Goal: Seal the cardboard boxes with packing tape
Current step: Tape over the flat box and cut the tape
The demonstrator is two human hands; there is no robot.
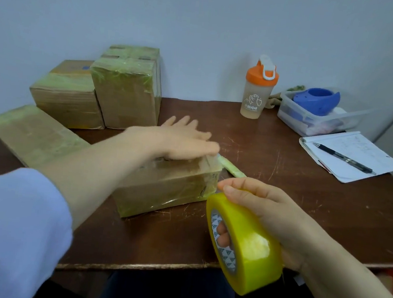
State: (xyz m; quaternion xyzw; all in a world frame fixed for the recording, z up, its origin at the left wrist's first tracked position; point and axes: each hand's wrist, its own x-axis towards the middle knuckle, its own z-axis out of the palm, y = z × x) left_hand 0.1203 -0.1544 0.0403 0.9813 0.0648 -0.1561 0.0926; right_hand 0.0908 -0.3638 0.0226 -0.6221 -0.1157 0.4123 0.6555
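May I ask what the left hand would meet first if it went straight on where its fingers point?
The left hand, flat on the small box, points right: past the box only bare table shows, then probably the notepad; depth unclear.

Your left arm wears a pale lavender-blue sleeve, loose and soft-looking, blurred where it sits close to the camera. Below its edge the left forearm is bare down to the left hand. Your right forearm is bare from the edge of view to the right hand. Low in view, dark navy trousers cover your lap.
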